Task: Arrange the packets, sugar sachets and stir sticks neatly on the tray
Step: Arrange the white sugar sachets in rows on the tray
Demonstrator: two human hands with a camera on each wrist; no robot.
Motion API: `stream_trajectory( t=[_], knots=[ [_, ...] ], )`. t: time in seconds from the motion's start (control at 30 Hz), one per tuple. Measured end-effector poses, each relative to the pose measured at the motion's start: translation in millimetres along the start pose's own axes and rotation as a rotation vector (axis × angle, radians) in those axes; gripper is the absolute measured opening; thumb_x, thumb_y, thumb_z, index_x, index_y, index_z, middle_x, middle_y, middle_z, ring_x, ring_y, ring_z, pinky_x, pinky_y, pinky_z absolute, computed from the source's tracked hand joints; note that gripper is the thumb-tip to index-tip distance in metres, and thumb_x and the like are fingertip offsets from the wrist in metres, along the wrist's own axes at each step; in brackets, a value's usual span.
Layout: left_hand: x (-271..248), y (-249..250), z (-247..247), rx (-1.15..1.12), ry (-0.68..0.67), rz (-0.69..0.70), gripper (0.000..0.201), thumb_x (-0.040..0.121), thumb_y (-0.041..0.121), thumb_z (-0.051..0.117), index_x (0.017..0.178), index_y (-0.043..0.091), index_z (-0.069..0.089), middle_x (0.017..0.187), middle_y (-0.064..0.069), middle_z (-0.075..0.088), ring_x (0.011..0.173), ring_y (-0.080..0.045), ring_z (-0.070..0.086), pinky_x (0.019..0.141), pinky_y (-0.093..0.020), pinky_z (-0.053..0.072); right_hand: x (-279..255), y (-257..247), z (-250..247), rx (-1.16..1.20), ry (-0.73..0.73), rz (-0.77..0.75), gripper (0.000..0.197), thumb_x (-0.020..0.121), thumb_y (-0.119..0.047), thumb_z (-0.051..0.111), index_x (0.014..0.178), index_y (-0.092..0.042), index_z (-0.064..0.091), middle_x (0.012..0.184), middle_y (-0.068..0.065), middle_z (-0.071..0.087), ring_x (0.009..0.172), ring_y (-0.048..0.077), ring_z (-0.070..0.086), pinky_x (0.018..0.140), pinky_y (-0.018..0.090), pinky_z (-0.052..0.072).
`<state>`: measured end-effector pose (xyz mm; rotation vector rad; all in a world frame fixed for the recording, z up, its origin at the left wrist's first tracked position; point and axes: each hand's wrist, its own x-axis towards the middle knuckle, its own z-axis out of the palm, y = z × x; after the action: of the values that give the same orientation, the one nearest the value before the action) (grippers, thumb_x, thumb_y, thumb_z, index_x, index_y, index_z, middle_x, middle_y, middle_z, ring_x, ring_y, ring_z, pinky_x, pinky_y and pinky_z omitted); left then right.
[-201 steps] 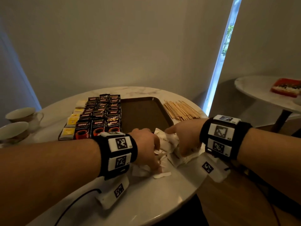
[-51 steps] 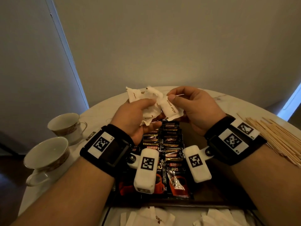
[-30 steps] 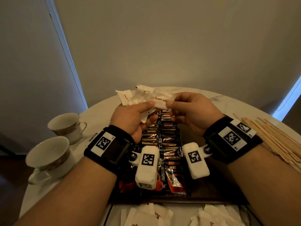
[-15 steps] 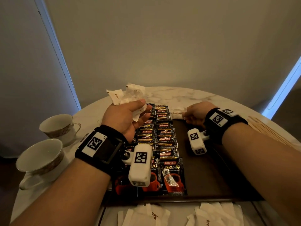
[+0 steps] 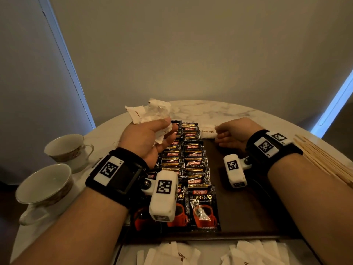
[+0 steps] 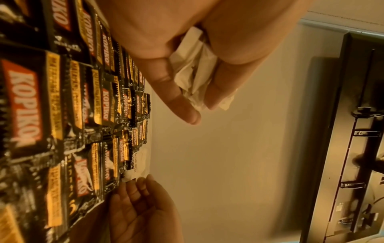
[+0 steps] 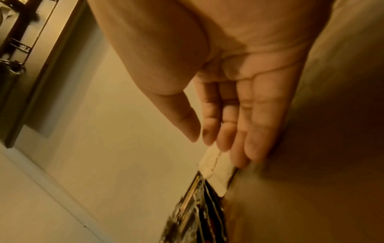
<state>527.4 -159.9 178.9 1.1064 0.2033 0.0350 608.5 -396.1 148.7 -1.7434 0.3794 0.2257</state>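
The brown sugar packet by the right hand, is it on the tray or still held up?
On the tray. The brown sugar sachet lies flat at its far end beside the coffee packets, right hand fingertips touching it.

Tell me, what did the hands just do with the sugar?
The right hand carried one sachet from the bunch to the tray's far end, beside the coffee packets, fingers now straightened. The left hand still holds the bunch. Cups and sticks stayed.
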Motion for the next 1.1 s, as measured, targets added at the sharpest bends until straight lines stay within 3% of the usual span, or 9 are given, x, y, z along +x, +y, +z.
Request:
stream_trajectory(
  t=[0.2,0.47,0.53,0.63,0.7,0.77,0.9,1.03,1.1],
  knots=[
    [0,-2,1,0.012,-0.008,-0.022,0.012,0.090,0.001,0.072,0.101,0.001,0.069,0.084,-0.014,0.077,0.074,-0.020,0.076,0.059,-0.027,0.062,-1,-1,6,-0.082,-0.045,0.029,0.019,0.100,-0.022,0.060,0.099,-0.004,0.067,0.092,0.009,0.069,0.063,0.018,0.062,0.052,0.023,0.045],
    [-5,-1,4,0.044,-0.087,-0.101,0.017,0.091,0.010,0.072,0.106,0.003,0.068,0.086,-0.017,0.077,0.074,-0.023,0.076,0.051,-0.028,0.059,-9,-6,0,-0.043,-0.100,0.026,0.020,0.101,-0.025,0.059,0.098,-0.008,0.069,0.093,0.006,0.071,0.061,0.016,0.058,0.055,0.024,0.043],
    [-7,-1,5,0.071,-0.122,-0.110,0.023,0.092,0.012,0.070,0.113,0.003,0.067,0.088,-0.017,0.077,0.071,-0.023,0.076,0.050,-0.028,0.059,-21,-14,0,0.002,-0.149,-0.069,0.023,0.098,-0.029,0.064,0.104,-0.009,0.072,0.095,0.005,0.071,0.060,0.013,0.059,0.054,0.024,0.044],
    [-11,-1,6,0.144,-0.191,-0.131,0.026,0.094,0.011,0.068,0.119,0.004,0.065,0.089,-0.014,0.077,0.072,-0.023,0.076,0.050,-0.028,0.059,-54,-23,7,0.081,-0.374,-0.243,0.042,0.081,-0.038,0.077,0.114,-0.011,0.073,0.098,0.003,0.072,0.067,0.012,0.062,0.057,0.025,0.048],
    [-14,-1,5,0.225,-0.254,-0.130,0.029,0.094,0.010,0.068,0.123,0.007,0.066,0.093,-0.012,0.078,0.075,-0.024,0.076,0.051,-0.028,0.058,-73,-22,15,0.041,-0.485,-0.320,0.044,0.071,-0.038,0.081,0.108,-0.015,0.074,0.097,0.003,0.073,0.071,0.012,0.063,0.063,0.028,0.049],
    [-18,-2,4,0.288,-0.309,-0.128,0.029,0.095,0.009,0.067,0.124,0.011,0.066,0.100,-0.011,0.078,0.081,-0.027,0.076,0.053,-0.028,0.058,-83,-19,22,0.011,-0.443,-0.369,0.037,0.067,-0.033,0.084,0.097,-0.015,0.072,0.087,0.003,0.073,0.068,0.012,0.062,0.061,0.027,0.051],
    [-20,0,4,0.291,-0.311,-0.127,0.027,0.097,0.005,0.064,0.123,0.011,0.066,0.101,-0.013,0.079,0.080,-0.028,0.077,0.051,-0.029,0.058,-84,-13,29,0.224,-0.386,-0.359,0.020,0.073,-0.020,0.078,0.085,-0.010,0.066,0.073,0.006,0.070,0.057,0.013,0.063,0.055,0.027,0.056],
    [-16,0,4,0.282,-0.240,-0.080,0.020,0.098,0.008,0.064,0.117,0.011,0.067,0.099,-0.013,0.079,0.078,-0.027,0.078,0.052,-0.029,0.060,-81,-9,35,0.282,-0.382,-0.381,0.012,0.084,-0.014,0.074,0.082,-0.007,0.063,0.068,0.005,0.069,0.061,0.016,0.065,0.058,0.028,0.059],
    [-13,0,4,0.250,-0.201,-0.059,0.020,0.098,0.010,0.065,0.118,0.010,0.067,0.099,-0.014,0.079,0.080,-0.028,0.078,0.051,-0.030,0.060,-78,-11,36,0.361,-0.386,-0.370,0.012,0.090,-0.008,0.069,0.080,-0.008,0.062,0.074,0.008,0.070,0.066,0.018,0.068,0.058,0.029,0.060]
  ],
)
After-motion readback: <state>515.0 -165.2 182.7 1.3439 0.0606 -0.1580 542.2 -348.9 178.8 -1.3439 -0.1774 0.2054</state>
